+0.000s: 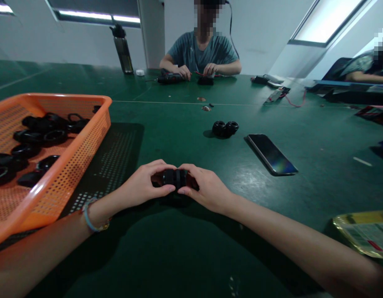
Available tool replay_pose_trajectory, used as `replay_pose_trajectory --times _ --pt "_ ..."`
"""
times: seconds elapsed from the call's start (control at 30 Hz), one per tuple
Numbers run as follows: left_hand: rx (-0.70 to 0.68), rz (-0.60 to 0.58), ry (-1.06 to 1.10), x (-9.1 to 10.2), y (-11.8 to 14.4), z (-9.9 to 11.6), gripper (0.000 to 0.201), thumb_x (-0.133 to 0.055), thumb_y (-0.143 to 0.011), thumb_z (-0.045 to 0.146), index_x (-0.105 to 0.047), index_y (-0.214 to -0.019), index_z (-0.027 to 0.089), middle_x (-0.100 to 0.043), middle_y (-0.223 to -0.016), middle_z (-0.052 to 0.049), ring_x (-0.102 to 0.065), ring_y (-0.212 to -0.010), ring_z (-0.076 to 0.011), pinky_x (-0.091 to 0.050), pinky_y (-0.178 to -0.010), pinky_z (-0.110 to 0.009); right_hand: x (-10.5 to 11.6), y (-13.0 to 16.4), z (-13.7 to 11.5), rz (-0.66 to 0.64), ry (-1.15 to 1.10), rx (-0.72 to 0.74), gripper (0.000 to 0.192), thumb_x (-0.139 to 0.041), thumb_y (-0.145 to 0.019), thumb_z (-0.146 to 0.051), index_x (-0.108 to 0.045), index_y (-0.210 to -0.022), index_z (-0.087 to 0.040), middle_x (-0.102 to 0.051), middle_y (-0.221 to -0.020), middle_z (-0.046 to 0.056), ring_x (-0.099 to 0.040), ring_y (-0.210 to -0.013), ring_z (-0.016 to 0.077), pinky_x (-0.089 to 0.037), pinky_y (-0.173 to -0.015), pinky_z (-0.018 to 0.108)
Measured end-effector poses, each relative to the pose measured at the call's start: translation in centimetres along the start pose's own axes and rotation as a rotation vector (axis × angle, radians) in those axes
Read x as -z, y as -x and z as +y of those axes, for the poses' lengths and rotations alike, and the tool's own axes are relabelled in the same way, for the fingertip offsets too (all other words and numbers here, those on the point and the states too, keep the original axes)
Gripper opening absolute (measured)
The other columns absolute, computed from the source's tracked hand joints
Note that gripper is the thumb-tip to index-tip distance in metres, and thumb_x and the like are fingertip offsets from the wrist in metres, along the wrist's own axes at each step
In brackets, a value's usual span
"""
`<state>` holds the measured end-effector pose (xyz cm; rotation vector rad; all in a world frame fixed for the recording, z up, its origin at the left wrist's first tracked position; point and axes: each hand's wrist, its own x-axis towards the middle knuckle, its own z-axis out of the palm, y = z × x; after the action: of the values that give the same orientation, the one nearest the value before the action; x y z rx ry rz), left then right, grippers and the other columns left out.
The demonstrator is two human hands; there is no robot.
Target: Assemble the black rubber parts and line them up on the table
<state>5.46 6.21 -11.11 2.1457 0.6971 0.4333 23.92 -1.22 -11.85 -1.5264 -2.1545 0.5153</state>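
A small black ribbed part (pixel 176 179) sits low over the green table (pixel 185 256), pinched between both hands. The left hand (pixel 142 186) curls round its left end, thumb tip pressed under it and the other fingers (pixel 157 164) folded over the top. The right hand (pixel 207 190) closes on the other end the same way, thumb meeting the left thumb just below the part. Both sets of fingers are wrapped tight, so only the middle band of the part shows between them.

Beyond the fingertips, a little to their right, lie two more black ring pieces (pixel 225 128) touching each other, and just right of those a dark phone (pixel 271 154) lies flat. Off to the left of the left hand stands an orange mesh basket (pixel 82 145) with many black rings (pixel 39 136) inside. Near the right forearm, a yellow-edged packet (pixel 365 231) rests at the table's edge. Far across from the fingers, another person (pixel 202 54) sits working with their own hands on the table, with a dark bottle (pixel 123 49) to their side.
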Motion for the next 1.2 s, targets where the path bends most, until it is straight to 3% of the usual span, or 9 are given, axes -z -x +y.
replay_pose_trajectory --times 0.8,0.97,1.07,1.2 --pt "0.005 0.011 -0.002 0.04 0.02 0.00 0.037 -0.060 -0.071 0.035 -0.063 -0.102 0.015 -0.055 -0.087 -0.002 -0.054 -0.069 -0.0134 -0.047 -0.061 -0.023 -0.23 0.02 0.19 0.059 0.058 0.022 0.033 -0.060 -0.082 -0.036 -0.054 -0.104 -0.014 -0.064 -0.083 0.006 -0.059 -0.072 0.0167 -0.045 -0.062 0.029" --pt "0.022 0.014 0.040 -0.05 -0.05 -0.06 0.036 -0.061 -0.070 0.036 -0.063 -0.100 0.016 -0.054 -0.087 -0.002 -0.055 -0.070 -0.0142 -0.047 -0.060 -0.023 -0.48 0.20 0.42 0.129 0.018 0.053 0.044 -0.066 -0.076 -0.037 -0.051 -0.111 -0.016 -0.065 -0.095 0.008 -0.061 -0.081 0.0187 -0.049 -0.069 0.032" --pt "0.037 0.003 0.077 -0.04 -0.04 -0.07 0.036 -0.061 -0.070 0.036 -0.063 -0.099 0.016 -0.053 -0.088 -0.002 -0.055 -0.069 -0.0140 -0.048 -0.059 -0.024 -0.58 0.28 0.59 0.157 -0.008 0.063 0.053 -0.071 -0.071 -0.033 -0.048 -0.116 -0.019 -0.064 -0.098 0.007 -0.062 -0.082 0.0183 -0.051 -0.069 0.033" --pt "0.027 -0.009 0.071 0.04 0.01 -0.06 0.035 -0.060 -0.070 0.035 -0.063 -0.099 0.016 -0.053 -0.089 -0.002 -0.055 -0.072 -0.0148 -0.048 -0.063 -0.026 -0.63 0.26 0.77 0.159 0.007 0.104 0.045 -0.069 -0.073 -0.022 -0.050 -0.113 -0.020 -0.065 -0.100 0.006 -0.061 -0.084 0.0178 -0.051 -0.071 0.033"
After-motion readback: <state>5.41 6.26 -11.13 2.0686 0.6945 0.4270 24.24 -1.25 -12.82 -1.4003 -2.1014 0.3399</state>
